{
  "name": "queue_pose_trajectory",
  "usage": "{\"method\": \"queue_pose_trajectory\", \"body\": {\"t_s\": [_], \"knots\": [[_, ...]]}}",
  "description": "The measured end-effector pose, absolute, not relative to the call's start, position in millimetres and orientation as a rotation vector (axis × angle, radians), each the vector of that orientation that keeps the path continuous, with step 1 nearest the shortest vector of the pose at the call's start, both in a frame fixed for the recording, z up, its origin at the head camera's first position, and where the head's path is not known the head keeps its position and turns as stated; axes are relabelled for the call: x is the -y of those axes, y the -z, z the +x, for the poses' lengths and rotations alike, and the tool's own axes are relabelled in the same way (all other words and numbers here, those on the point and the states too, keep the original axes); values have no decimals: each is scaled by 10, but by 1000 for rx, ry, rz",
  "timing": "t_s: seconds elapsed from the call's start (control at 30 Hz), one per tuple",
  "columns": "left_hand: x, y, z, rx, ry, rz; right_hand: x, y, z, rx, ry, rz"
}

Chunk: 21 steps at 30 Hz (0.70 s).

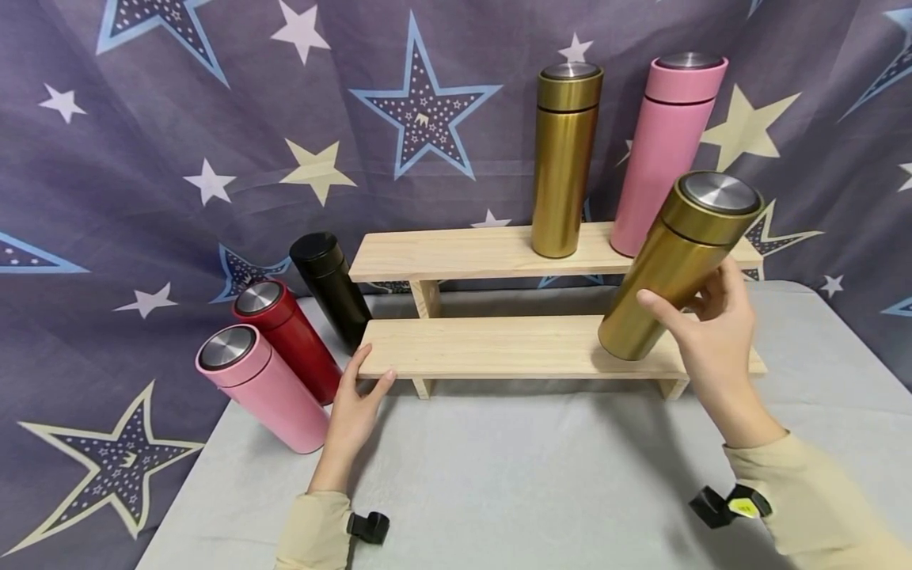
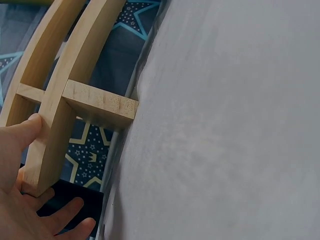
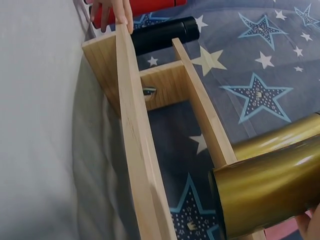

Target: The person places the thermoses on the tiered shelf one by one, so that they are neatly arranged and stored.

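Note:
A gold thermos bottle [image 1: 670,269] with a steel-topped lid leans to the right in my right hand [image 1: 720,332], its base over the right part of the lower board. The right wrist view shows that bottle [image 3: 270,185] large, with only fingertips of the hand at the edge. My left hand [image 1: 359,416] grips the left end of the two-tier wooden stand's lower board [image 1: 484,347]. In the left wrist view its thumb [image 2: 31,127] lies on the front edge of the board, with a finger curled at the end.
On the upper board [image 1: 449,253] stand another gold bottle [image 1: 566,166] and a pink bottle [image 1: 666,150]. Left of the stand are a black bottle [image 1: 335,293], a red bottle [image 1: 295,340] and a second pink bottle [image 1: 271,392]. A star-patterned curtain [image 1: 249,119] hangs behind the grey-covered table [image 1: 513,475].

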<state>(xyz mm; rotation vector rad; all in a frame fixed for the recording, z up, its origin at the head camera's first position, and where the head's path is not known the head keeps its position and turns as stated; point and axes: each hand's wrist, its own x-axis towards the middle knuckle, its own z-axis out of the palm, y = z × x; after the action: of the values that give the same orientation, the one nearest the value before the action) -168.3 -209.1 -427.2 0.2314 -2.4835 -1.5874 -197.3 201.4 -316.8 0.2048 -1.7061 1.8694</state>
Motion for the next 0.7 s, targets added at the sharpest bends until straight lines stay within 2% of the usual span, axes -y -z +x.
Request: {"method": "queue_pose_trajectory", "body": {"t_s": [0.7], "knots": [[2097, 4286, -1691, 2467, 1597, 223, -1576, 3191, -2000, 1804, -1877, 308]]}}
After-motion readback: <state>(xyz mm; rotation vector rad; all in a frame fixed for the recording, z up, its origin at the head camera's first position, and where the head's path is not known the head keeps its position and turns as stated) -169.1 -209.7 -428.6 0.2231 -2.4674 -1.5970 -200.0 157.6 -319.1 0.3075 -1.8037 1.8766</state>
